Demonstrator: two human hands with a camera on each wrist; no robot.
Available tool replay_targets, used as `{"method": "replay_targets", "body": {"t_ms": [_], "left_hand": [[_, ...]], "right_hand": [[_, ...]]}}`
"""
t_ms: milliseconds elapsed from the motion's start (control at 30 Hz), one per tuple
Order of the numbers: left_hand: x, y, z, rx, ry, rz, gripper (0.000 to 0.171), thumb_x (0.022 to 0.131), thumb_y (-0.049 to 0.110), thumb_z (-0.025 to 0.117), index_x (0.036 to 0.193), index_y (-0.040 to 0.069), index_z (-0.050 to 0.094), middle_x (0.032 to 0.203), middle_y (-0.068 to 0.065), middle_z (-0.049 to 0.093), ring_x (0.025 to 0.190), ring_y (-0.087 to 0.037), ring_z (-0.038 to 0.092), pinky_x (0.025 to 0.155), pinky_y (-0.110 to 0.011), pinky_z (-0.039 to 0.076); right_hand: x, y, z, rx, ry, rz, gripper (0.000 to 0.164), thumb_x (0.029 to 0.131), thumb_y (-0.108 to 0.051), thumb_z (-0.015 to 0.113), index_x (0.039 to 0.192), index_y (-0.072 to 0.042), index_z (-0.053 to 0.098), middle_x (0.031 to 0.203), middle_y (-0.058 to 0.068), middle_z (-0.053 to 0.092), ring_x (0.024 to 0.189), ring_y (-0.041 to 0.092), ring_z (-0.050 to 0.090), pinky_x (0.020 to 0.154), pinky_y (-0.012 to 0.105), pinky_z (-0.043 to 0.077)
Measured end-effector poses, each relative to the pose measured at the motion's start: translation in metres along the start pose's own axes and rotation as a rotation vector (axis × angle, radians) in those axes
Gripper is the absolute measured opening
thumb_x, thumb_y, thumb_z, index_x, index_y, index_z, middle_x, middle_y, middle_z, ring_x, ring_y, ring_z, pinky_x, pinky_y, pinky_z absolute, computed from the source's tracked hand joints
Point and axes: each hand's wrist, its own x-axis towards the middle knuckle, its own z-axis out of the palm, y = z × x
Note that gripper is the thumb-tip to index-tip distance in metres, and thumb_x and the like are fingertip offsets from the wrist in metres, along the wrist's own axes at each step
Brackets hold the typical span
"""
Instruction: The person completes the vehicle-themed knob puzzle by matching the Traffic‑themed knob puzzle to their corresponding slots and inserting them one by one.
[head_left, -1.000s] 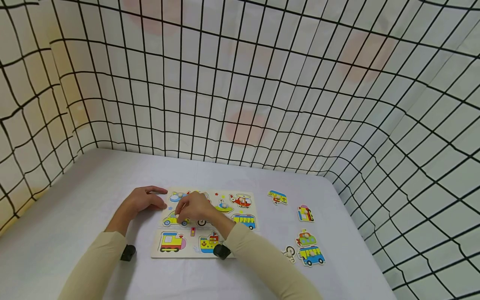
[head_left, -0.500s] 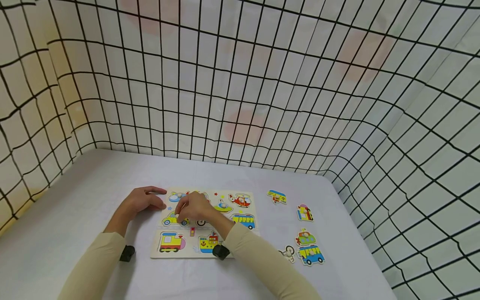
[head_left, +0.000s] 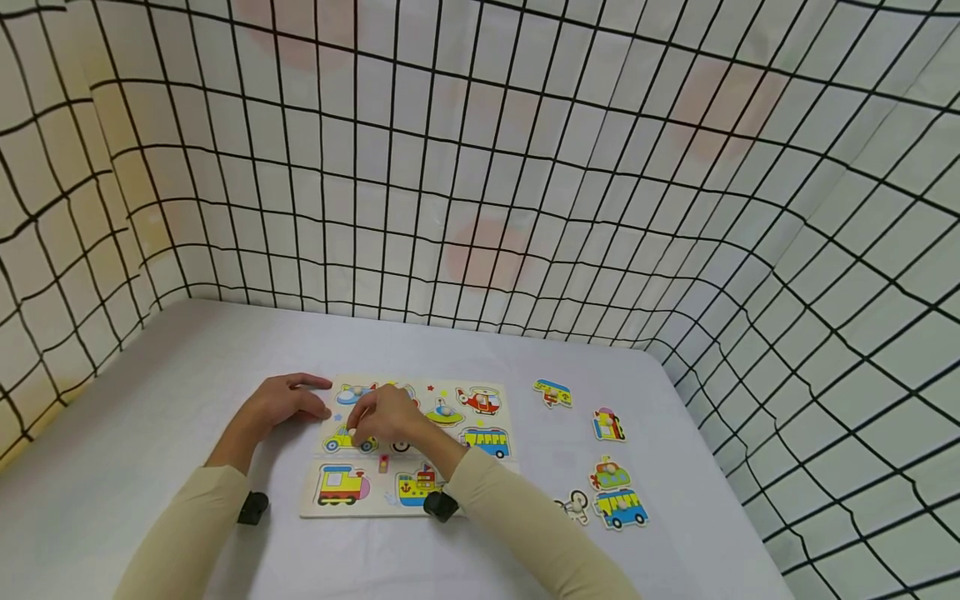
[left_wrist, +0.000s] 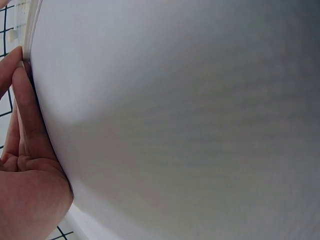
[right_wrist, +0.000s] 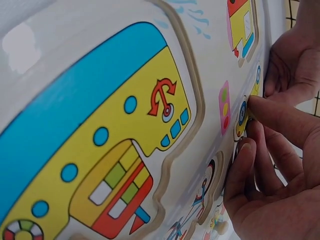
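Left hand (head_left: pixel 279 402) first, as I watch from my remote station: its thumb and fingers reach out loosely and grasp nothing I can make out, the tips at the left edge of the pale rectangular wooden puzzle board (head_left: pixel 381 496). To its right, on the board, is the yellow car-shaped wooden piece (head_left: pixel 342 439), pinched by the fingertips of the right hand (head_left: pixel 386 414). I cannot tell whether the car lies fully flat. Over the past second I see almost no change: both hands keep their places, and the car stays under the right hand's fingertips. I judge that the work is held at this one spot, a matter of fine contact rather than carrying. Farther right of that hand, on the white worktop (head_left: pixel 360 562), the loose pieces have not moved either: the blue-and-yellow boat (head_left: pixel 552 392), the black-and-white bicycle (head_left: pixel 575 506), the red-and-yellow train (head_left: pixel 608 424), the green-and-yellow submarine (head_left: pixel 610 475) and the blue-and-yellow bus (head_left: pixel 621 507).
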Motion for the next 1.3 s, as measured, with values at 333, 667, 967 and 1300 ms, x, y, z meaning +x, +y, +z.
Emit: {"method": "replay_targets", "body": {"t_ms": [333,667,967,1300], "left_hand": [[0.000,-0.002,0.003,0.010,-0.001,0.005,0.065,0.081,0.022,0.077,0.141,0.008,0.058,0.086,0.000,0.074,0.100,-0.027,0.059,0.094,-0.047,0.042],[0.002,-0.002,0.002,-0.003,-0.004,-0.009,0.066,0.081,0.022,0.078,0.143,0.010,0.058,0.127,-0.020,0.067,0.107,-0.031,0.058,0.096,-0.048,0.043],[0.002,-0.003,0.000,-0.017,-0.009,-0.004,0.068,0.080,0.022,0.079,0.143,0.010,0.057,0.131,-0.022,0.065,0.109,-0.032,0.059,0.094,-0.044,0.043],[0.005,-0.004,0.002,-0.022,-0.008,-0.006,0.068,0.080,0.022,0.079,0.143,0.009,0.057,0.126,-0.020,0.068,0.105,-0.030,0.060,0.093,-0.043,0.043]], "right_hand": [[-0.006,0.002,-0.005,0.006,0.015,-0.008,0.018,0.075,-0.016,0.088,0.090,-0.021,0.079,0.075,-0.011,0.072,0.077,0.004,0.060,0.078,0.028,0.049],[-0.022,0.021,-0.035,0.016,0.022,-0.056,0.020,0.078,-0.016,0.086,0.096,-0.016,0.078,0.077,-0.006,0.073,0.071,0.011,0.064,0.065,0.025,0.048],[-0.039,0.049,-0.075,0.030,0.050,-0.071,0.025,0.081,-0.019,0.084,0.104,-0.014,0.078,0.085,-0.003,0.076,0.077,0.013,0.068,0.068,0.029,0.050],[-0.069,0.088,-0.118,0.039,0.072,0.007,0.028,0.082,-0.021,0.083,0.108,-0.014,0.077,0.089,-0.001,0.075,0.083,0.019,0.069,0.080,0.042,0.058]]}}
